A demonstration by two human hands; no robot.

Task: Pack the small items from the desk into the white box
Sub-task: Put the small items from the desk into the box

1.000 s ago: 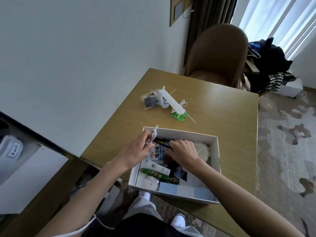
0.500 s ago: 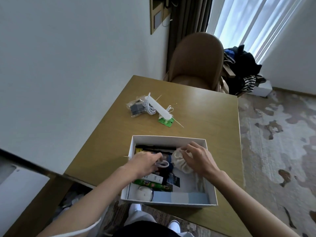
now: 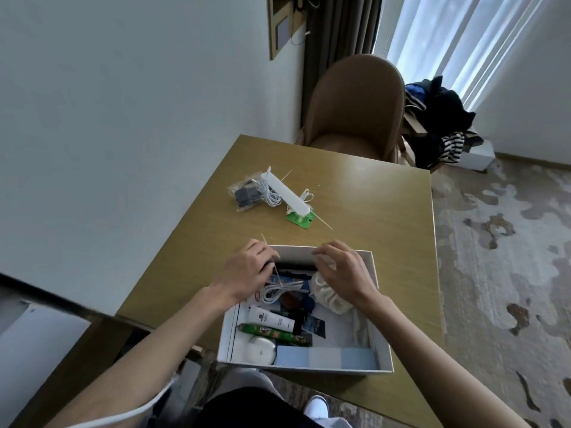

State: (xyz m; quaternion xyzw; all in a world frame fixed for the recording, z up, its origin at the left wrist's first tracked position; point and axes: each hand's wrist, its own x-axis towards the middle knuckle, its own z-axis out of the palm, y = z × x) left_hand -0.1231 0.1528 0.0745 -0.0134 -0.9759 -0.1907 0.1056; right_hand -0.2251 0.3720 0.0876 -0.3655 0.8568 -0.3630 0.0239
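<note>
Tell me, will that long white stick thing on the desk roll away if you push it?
Probably not far. The white stick lies tilted, one end propped on the green card, with white cord bunched beside it, which would likely snag it. It looks stiff and probably light, so it might slide or tip off the card.

Left hand [image 3: 247, 270] hides its grip; bagged dark item [image 3: 245, 195] unidentifiable.

Your white box [image 3: 383, 350] sits open at the worktop's near edge, partly overhanging it. Inside lie a coiled white cable [image 3: 279, 288], a cream cloth pouch [image 3: 329, 296], a white tube [image 3: 272, 318], a green stick-shaped packet [image 3: 275, 333], a white rounded case [image 3: 259, 350] and a pale blue card [image 3: 324, 357]. Toward the worktop's far left edge you have a clear bag of dark parts [image 3: 245, 194], a white cable bundle [image 3: 272, 196], a long white bar [image 3: 287, 194] and a green card [image 3: 301, 219].
</note>
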